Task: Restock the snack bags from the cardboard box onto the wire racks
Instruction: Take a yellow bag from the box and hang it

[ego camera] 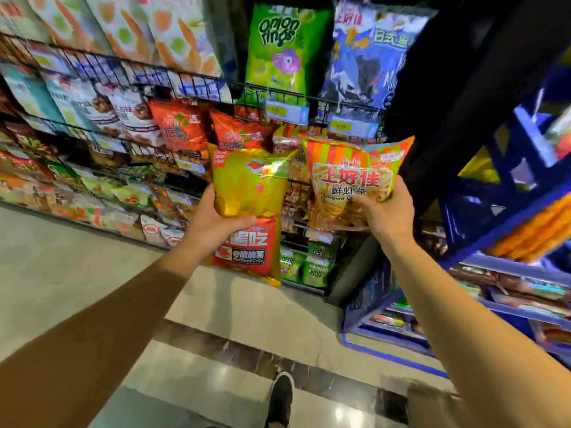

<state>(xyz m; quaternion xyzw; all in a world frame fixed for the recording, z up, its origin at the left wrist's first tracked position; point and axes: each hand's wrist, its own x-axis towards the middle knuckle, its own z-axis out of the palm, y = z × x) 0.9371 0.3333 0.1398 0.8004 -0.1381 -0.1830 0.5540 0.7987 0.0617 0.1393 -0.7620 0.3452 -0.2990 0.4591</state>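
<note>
Left hand (216, 223) grasps gold-and-red chip bag (250, 208); right hand (386, 211) grasps prawn cracker bag (349, 183), both raised facing wire rack (278, 91) at 12 o'clock, likely for shelving. Cardboard box unseen.

This is a shop aisle, a snack section. Black wire racks (173, 75) run in tiers, packed with rows of bright foil snack bags (182, 125) (several of each kind side by side). Small blue-and-yellow price tags (285, 112) clip to the rack fronts, blue metal shelving (509, 264) carries more packaged goods, and the polished tile floor (61, 257) runs between.
</note>
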